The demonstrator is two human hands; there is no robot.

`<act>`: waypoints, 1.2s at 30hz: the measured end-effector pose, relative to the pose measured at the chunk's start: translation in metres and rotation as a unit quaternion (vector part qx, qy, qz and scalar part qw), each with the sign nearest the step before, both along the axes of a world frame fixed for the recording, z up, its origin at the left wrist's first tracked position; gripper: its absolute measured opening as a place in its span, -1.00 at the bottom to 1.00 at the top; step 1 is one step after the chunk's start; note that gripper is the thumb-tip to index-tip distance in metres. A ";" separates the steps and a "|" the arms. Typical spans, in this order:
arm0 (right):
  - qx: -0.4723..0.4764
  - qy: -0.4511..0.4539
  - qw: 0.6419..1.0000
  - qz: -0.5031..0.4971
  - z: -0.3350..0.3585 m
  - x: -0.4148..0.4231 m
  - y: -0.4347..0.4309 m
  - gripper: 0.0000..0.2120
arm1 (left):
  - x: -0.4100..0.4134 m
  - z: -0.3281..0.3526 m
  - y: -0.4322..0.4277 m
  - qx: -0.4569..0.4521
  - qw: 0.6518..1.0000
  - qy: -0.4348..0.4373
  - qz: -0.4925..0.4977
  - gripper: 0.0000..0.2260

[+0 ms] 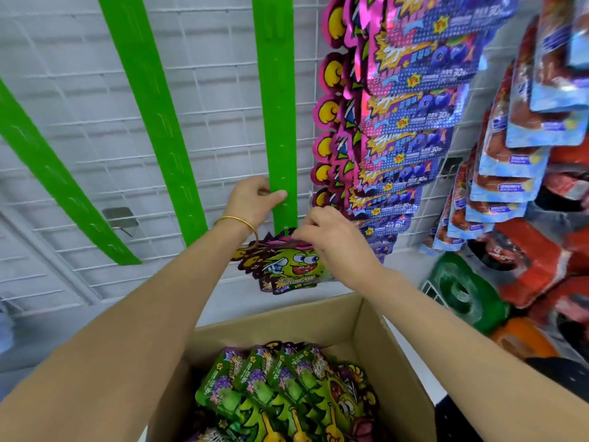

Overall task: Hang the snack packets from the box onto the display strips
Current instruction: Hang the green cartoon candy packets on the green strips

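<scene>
White wire grid wall (207, 122); left grip (251, 199) pinches green strip (280, 122); right grip (322, 231) holds green packet (287, 266) below; purple packets (414, 122), marked "30", right of it.

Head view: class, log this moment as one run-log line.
left hand: steadying green strip | right hand: pinching green packet top at strip's lowest hook | box: packets remain
</scene>
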State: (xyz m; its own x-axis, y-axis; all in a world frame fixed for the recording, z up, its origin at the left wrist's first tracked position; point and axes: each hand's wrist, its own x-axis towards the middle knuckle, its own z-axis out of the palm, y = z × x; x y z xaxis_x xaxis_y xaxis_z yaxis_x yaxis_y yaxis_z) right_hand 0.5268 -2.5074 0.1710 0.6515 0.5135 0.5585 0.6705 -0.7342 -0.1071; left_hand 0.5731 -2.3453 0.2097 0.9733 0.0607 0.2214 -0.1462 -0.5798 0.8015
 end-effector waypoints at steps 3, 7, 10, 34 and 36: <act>0.037 0.105 0.993 -0.047 -0.014 -0.007 0.001 -0.70 | -0.007 0.000 0.002 0.033 0.999 0.004 -0.016 -0.62; 0.239 0.292 0.922 -0.087 -0.015 -0.010 0.002 -0.80 | -0.018 -0.002 0.002 0.007 0.997 0.063 -0.035 -0.65; 0.273 0.277 0.919 -0.062 -0.005 -0.007 0.006 -0.86 | -0.023 -0.001 0.002 0.014 0.995 0.089 -0.040 -0.64; 0.213 0.052 0.975 -0.045 0.016 0.021 0.031 -0.89 | -0.016 0.001 0.015 -0.129 0.969 0.208 -0.026 -0.60; 0.214 0.053 0.974 -0.045 0.014 0.022 0.030 -0.89 | -0.017 0.000 0.015 -0.120 0.972 0.204 -0.017 -0.56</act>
